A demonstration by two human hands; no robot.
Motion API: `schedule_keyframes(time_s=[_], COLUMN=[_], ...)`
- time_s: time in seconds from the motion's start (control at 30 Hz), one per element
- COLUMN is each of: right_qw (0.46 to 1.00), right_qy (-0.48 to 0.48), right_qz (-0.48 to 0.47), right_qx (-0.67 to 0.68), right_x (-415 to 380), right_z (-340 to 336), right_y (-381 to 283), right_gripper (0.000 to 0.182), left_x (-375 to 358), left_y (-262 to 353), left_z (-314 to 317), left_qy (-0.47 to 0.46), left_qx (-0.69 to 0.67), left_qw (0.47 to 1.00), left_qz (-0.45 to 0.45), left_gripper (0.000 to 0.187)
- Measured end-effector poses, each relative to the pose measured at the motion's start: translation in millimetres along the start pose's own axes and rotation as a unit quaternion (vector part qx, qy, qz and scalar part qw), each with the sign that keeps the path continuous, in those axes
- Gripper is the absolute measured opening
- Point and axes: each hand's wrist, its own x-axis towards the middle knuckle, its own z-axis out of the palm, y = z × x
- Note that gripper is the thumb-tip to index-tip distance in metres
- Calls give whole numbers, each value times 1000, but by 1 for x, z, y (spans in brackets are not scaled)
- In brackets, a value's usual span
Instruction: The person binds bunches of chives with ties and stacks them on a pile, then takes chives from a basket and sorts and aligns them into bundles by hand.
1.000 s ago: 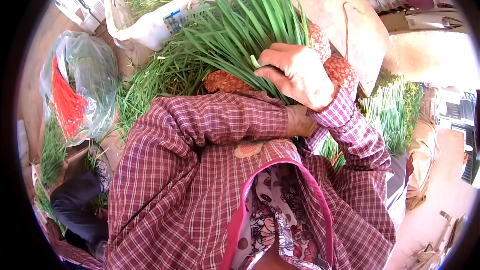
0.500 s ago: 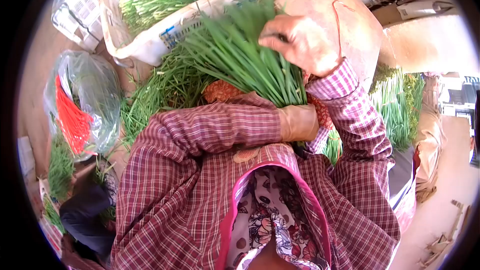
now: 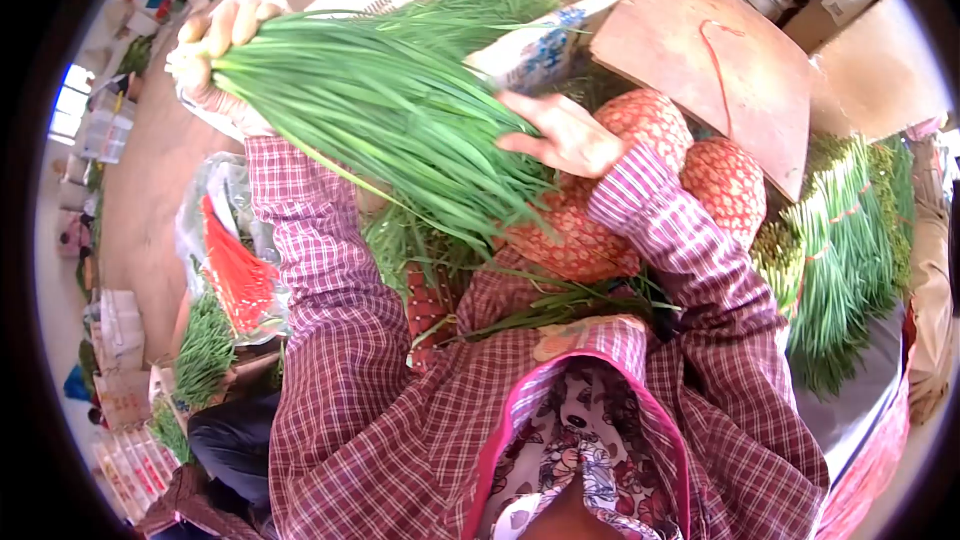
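My left hand (image 3: 225,55) is at the upper left, its fingers wrapped round the pale ends of a large bunch of long green stalks (image 3: 390,110). The leaves fan out to the right, over my lap. At their far tips is my right hand (image 3: 562,135), thumb and forefinger apart, at the edge of the leaves; whether it holds any is unclear. Beneath it are my knees in red patterned cloth (image 3: 590,235). Loose green leaves (image 3: 560,308) lie across my lap.
A white crate (image 3: 520,55) with more greens stands behind the bunch. A brown board (image 3: 720,60) with a red string leans at the upper right. Tied green bundles (image 3: 850,240) are at the right. Red ties (image 3: 235,275) lie in a plastic bag at the left, near another person's dark-trousered leg (image 3: 235,435).
The bunch has swung from upright against my body to lying leftward, its base ends now up at the left in my left hand. My right hand has moved lower and slightly left.
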Motion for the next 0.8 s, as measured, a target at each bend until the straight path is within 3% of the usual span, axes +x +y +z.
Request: schedule_keyframes(time_s=[0.03, 0.07, 0.13, 0.27, 0.3, 0.37, 0.4, 0.43, 0.5, 0.53, 0.67, 0.73, 0.8], right_qw=[966, 984, 965, 992, 992, 979, 981, 977, 966, 967, 957, 975, 986], right_qy=[177, -150, -212, 50, 51, 194, 187, 200, 221, 213, 195, 154, 113], right_qz=[-175, 56, 113, 75, 76, 30, 16, -71, -111, -109, -160, -121, -102], right_qx=[-66, -78, -108, -92, -91, 51, 53, 8, -77, -87, -143, -107, -69], right_x=[-21, -9, -14, 1, 7, 23, 29, 37, 54, 60, 81, 63, 36], right_z=[18, -8, -36, -82, -89, -90, -87, -81, -57, -50, -11, 1, 7], right_y=[28, 23, 30, 22, 9, -26, -43, -51, -64, -72, -78, -72, -69], right_gripper=[51, 44, 31, 20, 20, 16, 14, 13, 15, 17, 15, 15, 14], left_x=[-3, -4, -1, 0, 0, 1, 3, 4, 6, 5, 8, 9, 9], left_y=[15, 30, 54, 63, 60, 47, 44, 43, 30, 17, 15, 29, 32], left_z=[-6, -13, -30, -29, -26, -19, -17, -21, -14, -2, -3, -16, -16], left_qy=[44, 42, 33, 60, 67, 81, 94, 84, 109, 145, 109, 37, 8], left_qx=[24, 33, 44, 71, 77, 92, 104, 105, 140, 174, 101, 57, 96], left_qw=[998, 998, 998, 994, 993, 991, 988, 989, 980, 968, 987, 997, 995], left_qz=[28, 27, 44, 51, 53, 59, 65, 61, 85, 113, 65, 25, -4], left_gripper=[25, 25, 25, 24, 27, 26, 26, 25, 25, 25, 25, 25, 23])
